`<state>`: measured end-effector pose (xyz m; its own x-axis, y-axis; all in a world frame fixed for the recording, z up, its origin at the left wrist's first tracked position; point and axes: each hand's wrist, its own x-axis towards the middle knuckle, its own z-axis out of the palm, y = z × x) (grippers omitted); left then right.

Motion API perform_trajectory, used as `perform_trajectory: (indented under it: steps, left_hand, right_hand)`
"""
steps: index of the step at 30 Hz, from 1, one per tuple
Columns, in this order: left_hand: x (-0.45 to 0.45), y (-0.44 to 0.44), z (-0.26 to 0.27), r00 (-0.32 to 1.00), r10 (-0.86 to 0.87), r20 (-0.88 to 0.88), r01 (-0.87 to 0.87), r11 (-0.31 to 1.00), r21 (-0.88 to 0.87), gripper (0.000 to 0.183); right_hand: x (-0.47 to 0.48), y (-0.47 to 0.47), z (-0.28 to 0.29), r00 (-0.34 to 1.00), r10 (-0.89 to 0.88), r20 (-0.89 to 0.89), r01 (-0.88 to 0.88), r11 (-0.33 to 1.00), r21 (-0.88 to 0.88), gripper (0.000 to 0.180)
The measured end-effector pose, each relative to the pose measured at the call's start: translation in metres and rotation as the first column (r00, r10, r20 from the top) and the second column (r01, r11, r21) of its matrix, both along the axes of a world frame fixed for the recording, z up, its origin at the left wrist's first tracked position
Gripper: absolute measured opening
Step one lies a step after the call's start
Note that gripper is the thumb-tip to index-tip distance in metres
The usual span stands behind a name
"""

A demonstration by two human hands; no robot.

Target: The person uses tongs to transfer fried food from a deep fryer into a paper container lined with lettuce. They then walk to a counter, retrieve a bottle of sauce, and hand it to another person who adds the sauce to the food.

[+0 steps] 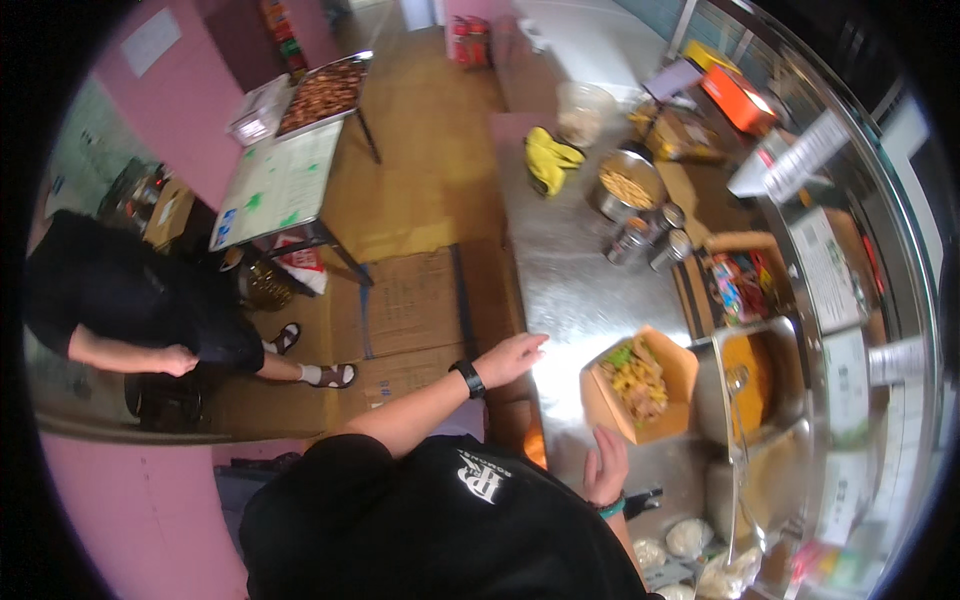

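Observation:
A kraft paper food box [681,386] stands unlidded on the stainless steel counter. In it lies food [637,382], with yellowish pieces, something green at one end and paler pieces that I cannot name. My right hand [609,466], wearing a green bracelet, is held beside the box's near corner, thumb apart from the fingers; I cannot tell if a fingertip touches the cardboard. Over the counter's edge, to the left of the box, my left hand [511,361] is extended with nothing in it. A black watch is on that wrist.
Beyond the box are metal-topped shakers [628,241], a steel pot of beige pieces [630,184] and a yellow cloth [551,159]. A steel pan of orange sauce [750,390] holds a ladle. Tied plastic bags [688,537] lie nearby. Another person [142,292] stands at left.

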<state>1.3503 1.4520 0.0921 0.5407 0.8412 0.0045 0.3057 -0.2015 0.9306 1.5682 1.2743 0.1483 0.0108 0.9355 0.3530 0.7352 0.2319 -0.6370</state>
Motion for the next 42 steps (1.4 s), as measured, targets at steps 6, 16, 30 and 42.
perform_trajectory:
  steps: [6,16,30,42]
  left_hand:
    - [-0.072,0.013,0.012,0.994,0.075,0.078,-0.077,0.997,0.023,0.041]
    - [-0.208,0.128,0.018,0.997,0.041,0.06,-0.05,0.985,0.164,0.04]
    - [-0.306,0.333,0.013,0.982,0.176,0.069,-0.184,0.975,0.128,0.034]
    - [-0.403,0.567,0.008,0.883,0.464,-0.065,-0.455,0.883,0.118,0.037]
  right_hand:
    - [-0.088,0.1,-0.004,0.961,0.108,-0.254,-0.12,0.992,-0.031,0.007]
    - [-0.23,0.25,-0.046,0.808,-0.172,-0.563,-0.108,0.897,-0.428,0.029]
    - [-0.285,0.48,-0.089,0.801,-0.121,-0.586,-0.173,0.89,-0.421,0.013]
    - [-0.39,0.829,-0.048,0.776,0.322,-0.543,-0.554,0.759,-0.341,0.013]
